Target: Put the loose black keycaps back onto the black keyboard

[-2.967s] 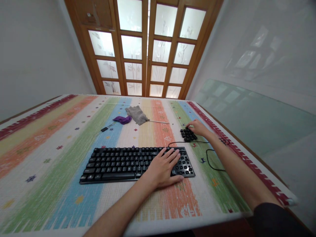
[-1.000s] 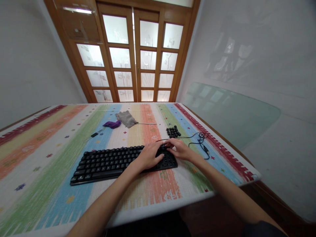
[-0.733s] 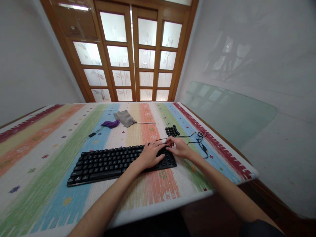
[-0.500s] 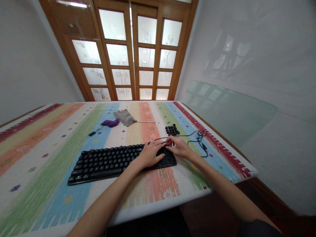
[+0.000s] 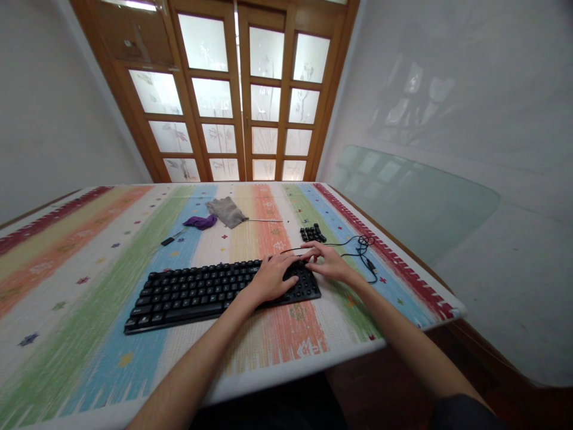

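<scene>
A black keyboard point(image 5: 192, 292) lies on the striped tablecloth, its right-hand number section showing bare key sockets. My left hand point(image 5: 274, 277) rests over the right part of the keyboard, fingers stretched out and thumb spread. At the keyboard's top right corner, my right hand point(image 5: 329, 261) has its thumb and index finger bent together in a pinch. Whatever sits between those fingertips is too small to make out. Just behind the right hand lies a cluster of loose black keycaps point(image 5: 313, 232).
The coiled black cable with a USB plug point(image 5: 369, 263) lies to the right. Farther back are a grey cloth point(image 5: 226, 212), a thin metal rod point(image 5: 265, 220), a purple cloth point(image 5: 200, 223) and a small black-ended tool point(image 5: 167, 241). A wall borders the table's right side.
My right hand has shifted slightly up and right, its fingers a little more raised. The left hand stays on the keyboard, and the view has tilted very slightly.
</scene>
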The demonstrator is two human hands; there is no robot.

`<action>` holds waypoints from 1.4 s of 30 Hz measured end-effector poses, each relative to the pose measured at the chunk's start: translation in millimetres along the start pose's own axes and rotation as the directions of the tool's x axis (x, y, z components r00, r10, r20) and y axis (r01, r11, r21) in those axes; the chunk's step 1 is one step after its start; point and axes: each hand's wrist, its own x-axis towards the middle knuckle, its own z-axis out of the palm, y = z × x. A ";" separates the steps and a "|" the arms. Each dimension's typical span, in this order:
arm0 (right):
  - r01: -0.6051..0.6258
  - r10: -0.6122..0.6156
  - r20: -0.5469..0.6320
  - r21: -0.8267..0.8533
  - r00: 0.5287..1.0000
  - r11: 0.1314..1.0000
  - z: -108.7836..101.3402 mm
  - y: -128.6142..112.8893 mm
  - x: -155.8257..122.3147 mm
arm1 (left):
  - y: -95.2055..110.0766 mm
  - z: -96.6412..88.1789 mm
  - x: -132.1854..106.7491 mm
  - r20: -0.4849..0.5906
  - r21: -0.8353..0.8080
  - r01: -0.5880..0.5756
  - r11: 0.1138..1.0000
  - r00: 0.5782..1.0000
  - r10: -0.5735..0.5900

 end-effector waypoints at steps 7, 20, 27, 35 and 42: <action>-0.015 0.015 0.003 -0.009 1.000 1.000 -1.8 -0.9 -0.5 | 3.1 0.4 -0.6 0.013 0.081 -0.031 0.996 0.999 0.030; 0.137 -0.125 0.071 -0.198 0.990 0.971 -4.8 -0.8 4.5 | 7.5 1.2 0.6 0.028 0.189 -0.054 0.980 0.998 0.049; 0.185 -0.186 0.028 -0.310 0.982 0.933 -3.0 -7.9 -2.0 | 7.0 1.1 1.6 0.012 0.137 -0.028 0.990 1.000 0.027; 0.094 -0.133 -0.100 -0.327 0.986 0.940 -8.6 6.5 -8.1 | -13.0 -9.5 -11.8 0.002 -0.093 0.013 0.996 1.000 -0.013; 0.139 -0.173 -0.067 -0.353 0.983 0.925 -18.2 0.8 4.2 | -13.1 -6.7 -17.5 0.003 -0.011 -0.005 1.000 1.000 0.005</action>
